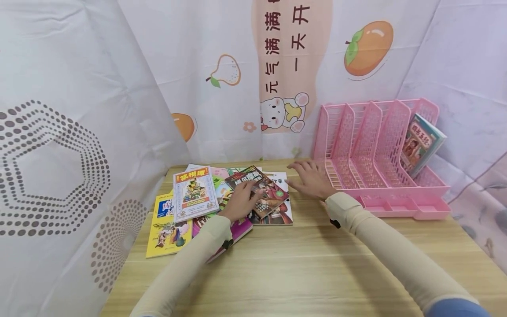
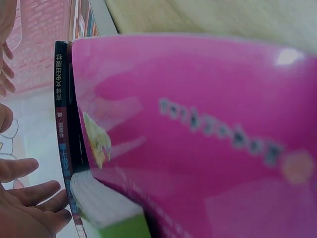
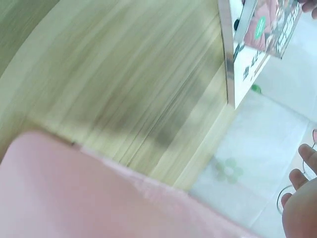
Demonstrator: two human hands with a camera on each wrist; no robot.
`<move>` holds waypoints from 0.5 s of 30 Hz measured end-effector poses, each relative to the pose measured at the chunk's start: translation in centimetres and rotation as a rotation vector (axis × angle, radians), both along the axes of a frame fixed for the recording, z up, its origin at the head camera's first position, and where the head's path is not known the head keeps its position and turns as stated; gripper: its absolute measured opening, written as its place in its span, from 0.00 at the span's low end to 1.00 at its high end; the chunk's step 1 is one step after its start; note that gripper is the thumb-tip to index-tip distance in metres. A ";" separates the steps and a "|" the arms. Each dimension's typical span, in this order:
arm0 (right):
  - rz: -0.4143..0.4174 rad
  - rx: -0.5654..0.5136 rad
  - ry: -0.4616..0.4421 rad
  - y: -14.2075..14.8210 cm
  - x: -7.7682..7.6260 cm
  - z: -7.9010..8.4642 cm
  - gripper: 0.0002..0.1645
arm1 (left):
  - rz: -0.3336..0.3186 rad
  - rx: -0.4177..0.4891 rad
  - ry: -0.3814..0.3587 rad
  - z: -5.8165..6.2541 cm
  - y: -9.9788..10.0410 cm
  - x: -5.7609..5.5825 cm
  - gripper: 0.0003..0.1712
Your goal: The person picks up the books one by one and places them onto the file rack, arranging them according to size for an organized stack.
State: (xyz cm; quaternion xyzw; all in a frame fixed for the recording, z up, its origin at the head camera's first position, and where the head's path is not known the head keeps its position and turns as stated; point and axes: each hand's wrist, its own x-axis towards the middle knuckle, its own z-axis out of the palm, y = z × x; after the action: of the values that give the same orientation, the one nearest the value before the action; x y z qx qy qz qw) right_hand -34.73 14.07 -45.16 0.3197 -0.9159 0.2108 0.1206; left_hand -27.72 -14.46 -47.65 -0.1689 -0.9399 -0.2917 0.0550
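My left hand lies over a dark brown book on top of the pile. In the left wrist view, its loosely extended fingers are at the dark spine of a book, and a magenta book fills the foreground. To the right of the pile, my right hand is spread near the edge of a white book, which lies partly under the brown one. Nothing is in its grasp. The right wrist view shows its fingertips apart from the books.
A pink file rack with several slots stands on the right; one book leans in its rightmost slot. Left in the pile are a yellow book and a white-bordered book. A printed curtain hangs behind the wooden table.
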 end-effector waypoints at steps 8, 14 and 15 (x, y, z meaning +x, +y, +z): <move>0.014 0.031 -0.004 -1.7 0.4 -0.3 0.34 | 0.010 0.031 -0.008 0.3 -1.2 0.7 0.35; 0.009 0.033 -0.005 -2.8 0.8 -0.8 0.35 | 0.012 0.056 -0.004 0.2 -2.2 1.5 0.34; 0.013 0.028 -0.004 -3.0 0.9 -0.9 0.35 | 0.016 0.051 -0.006 0.1 -2.3 1.6 0.34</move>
State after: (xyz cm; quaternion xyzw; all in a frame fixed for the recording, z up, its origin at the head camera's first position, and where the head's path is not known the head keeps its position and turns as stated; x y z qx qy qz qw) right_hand -33.85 11.03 -46.10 0.3270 -0.9168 0.1994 0.1129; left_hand -26.08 -16.79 -47.53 -0.1589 -0.9336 -0.3157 0.0587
